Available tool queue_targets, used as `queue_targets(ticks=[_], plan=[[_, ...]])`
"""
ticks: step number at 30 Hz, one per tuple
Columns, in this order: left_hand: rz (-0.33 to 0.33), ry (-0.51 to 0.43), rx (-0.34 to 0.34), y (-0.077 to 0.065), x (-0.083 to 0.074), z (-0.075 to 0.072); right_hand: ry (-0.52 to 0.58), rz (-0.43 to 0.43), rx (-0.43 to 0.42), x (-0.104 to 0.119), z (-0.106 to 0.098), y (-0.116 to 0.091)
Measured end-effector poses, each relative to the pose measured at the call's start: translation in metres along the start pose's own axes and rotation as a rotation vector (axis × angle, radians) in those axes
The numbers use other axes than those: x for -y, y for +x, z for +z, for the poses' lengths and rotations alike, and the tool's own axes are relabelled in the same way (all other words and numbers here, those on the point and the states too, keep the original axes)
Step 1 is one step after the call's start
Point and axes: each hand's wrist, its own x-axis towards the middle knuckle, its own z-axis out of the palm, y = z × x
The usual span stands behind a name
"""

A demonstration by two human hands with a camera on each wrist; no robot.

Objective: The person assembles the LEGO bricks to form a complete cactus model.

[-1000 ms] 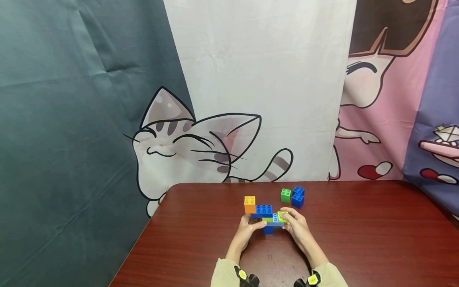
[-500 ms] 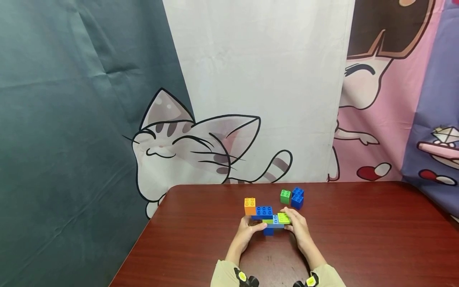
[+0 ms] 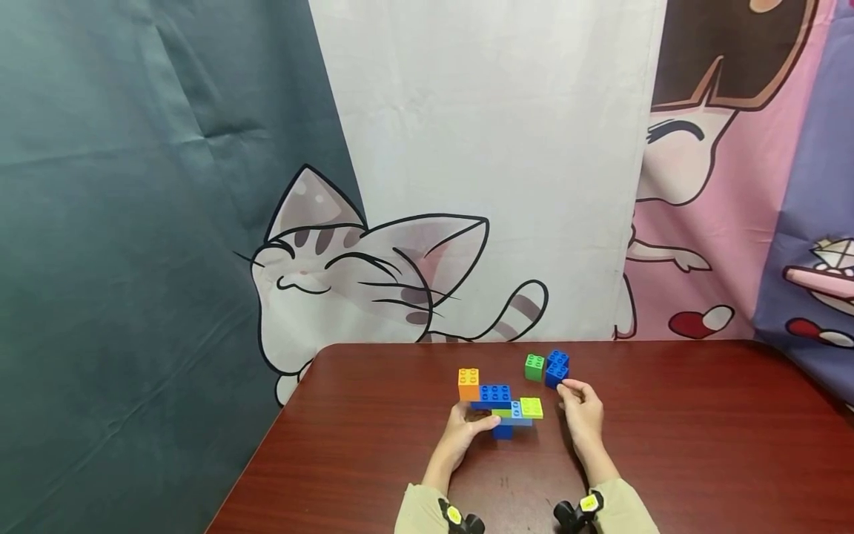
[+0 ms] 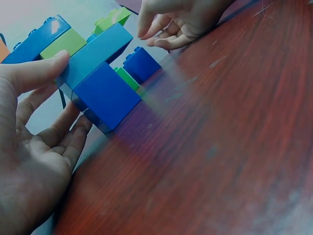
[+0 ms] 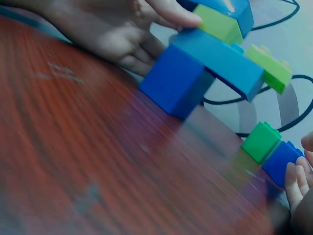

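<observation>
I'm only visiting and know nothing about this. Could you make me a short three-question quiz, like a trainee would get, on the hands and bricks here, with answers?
1. Which hand or hands hold the brick build? A, left alone; B, right alone; C, both.
2. True or false: in the head view, the orange brick is at the left end of the build.
3. Fill in: of the loose bricks, the right hand is nearest to a ____ one.

Key
1. A: the left hand holds it, thumb on the near side.
2. True.
3. Blue: the blue brick is by its fingertips; the green brick is farther off.
</observation>
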Motion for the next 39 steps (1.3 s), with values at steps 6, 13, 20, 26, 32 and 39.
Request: queue_targets(ticks=[6, 13, 20, 26, 32, 39], plan=[[0.0, -0.012, 0.006, 0.0, 0.001, 0.0, -0.056, -0.06, 0.015, -0.005, -0.002, 0.012], [-0.001, -0.015, 0.002, -0.001, 0.0, 0.001, -0.204, -0.067, -0.003, -0.009, -0.005, 0.021], [-0.026, -0.024, -0.018, 0.0, 0.001, 0.002, -0.248, -0.076, 0.067, -0.011, -0.006, 0.028], [-0.034, -0.006, -0.033, -0.001, -0.001, 0.005, -0.325, -0.078, 0.101, -0.012, -0.007, 0.031], [-0.016, 0.004, -0.046, -0.001, -0.001, 0.004, -0.32, -0.081, 0.115, -0.011, -0.005, 0.032], [0.027, 0.018, -0.056, 0.001, 0.001, 0.004, -0.267, -0.068, 0.078, -0.011, -0.007, 0.029]])
